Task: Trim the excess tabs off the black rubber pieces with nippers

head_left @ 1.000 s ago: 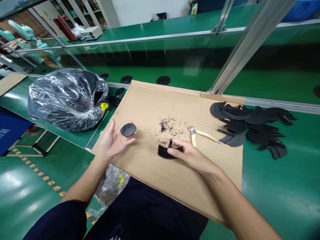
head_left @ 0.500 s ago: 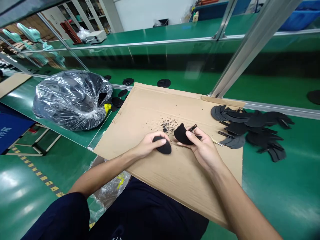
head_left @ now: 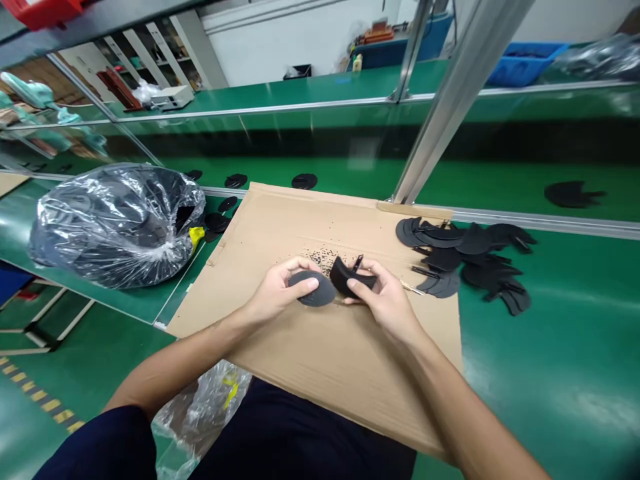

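My left hand (head_left: 280,290) pinches a round black disc (head_left: 316,291), thumb on its face and fingers behind. A curved black piece (head_left: 342,276) is gripped in my right hand (head_left: 383,293), with the thumb pressing its front. A thin dark stick-like part (head_left: 358,263) pokes up by the right fingers; its lower end is hidden. The disc and the curved piece are close together but apart. Both hands are over a brown cardboard sheet (head_left: 280,360), beside scattered small black bits (head_left: 323,257).
Stacked black curved pieces (head_left: 475,240) lie to the right, near a thin pointed tool (head_left: 413,288). A clear plastic bag of black pieces (head_left: 115,227) sits at the left. More discs (head_left: 304,181) lie at the back. A metal post (head_left: 450,100) rises behind the cardboard.
The disc in my left hand has turned its flat face more toward me. The curved piece has tilted in my right hand. The whole view has shifted to the right.
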`<state>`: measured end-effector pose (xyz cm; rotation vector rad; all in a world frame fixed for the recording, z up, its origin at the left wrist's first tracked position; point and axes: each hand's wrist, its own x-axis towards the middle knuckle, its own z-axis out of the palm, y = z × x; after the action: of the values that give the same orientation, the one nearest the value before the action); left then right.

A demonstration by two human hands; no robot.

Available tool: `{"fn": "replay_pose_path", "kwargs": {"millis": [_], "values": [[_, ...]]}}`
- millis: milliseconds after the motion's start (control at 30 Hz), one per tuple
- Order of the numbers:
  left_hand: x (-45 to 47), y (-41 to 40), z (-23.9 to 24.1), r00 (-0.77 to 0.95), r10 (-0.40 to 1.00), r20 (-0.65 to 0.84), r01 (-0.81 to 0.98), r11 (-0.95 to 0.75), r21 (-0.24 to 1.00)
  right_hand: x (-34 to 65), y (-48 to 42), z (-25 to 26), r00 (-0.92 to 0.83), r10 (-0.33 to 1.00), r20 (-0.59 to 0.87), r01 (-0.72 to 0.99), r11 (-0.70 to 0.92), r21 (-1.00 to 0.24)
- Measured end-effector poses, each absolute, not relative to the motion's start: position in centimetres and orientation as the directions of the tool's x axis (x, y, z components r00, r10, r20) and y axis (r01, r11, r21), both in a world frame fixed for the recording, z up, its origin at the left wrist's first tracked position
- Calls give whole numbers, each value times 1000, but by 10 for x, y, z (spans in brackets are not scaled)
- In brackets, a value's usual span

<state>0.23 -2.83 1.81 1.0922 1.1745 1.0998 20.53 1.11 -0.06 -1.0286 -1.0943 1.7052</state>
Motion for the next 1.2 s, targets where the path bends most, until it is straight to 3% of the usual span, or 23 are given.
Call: {"fn": "replay_pose_path", "kwargs": {"millis": [167, 367, 500, 733, 1200], "values": [[16, -13, 16, -54, 975, 214, 73, -210, 975, 206, 5, 0, -471, 863, -182, -143, -279, -950], [19, -14, -13, 58, 887, 457, 305, -452, 838, 206, -2, 4, -627, 734, -261, -30, -357, -934], [15, -16, -15, 140, 868, 477, 368, -493, 789, 207, -4, 5, -626, 724, -289, 33, -345, -938], [14, -19, -11, 98, 863, 496, 404, -490, 772, 208, -5, 8, -590, 761, -270, 91, -270, -959], [15, -21, -14, 109, 823, 558, 435, -544, 718, 206, -5, 6, -575, 793, -199, 62, -200, -978]]}}
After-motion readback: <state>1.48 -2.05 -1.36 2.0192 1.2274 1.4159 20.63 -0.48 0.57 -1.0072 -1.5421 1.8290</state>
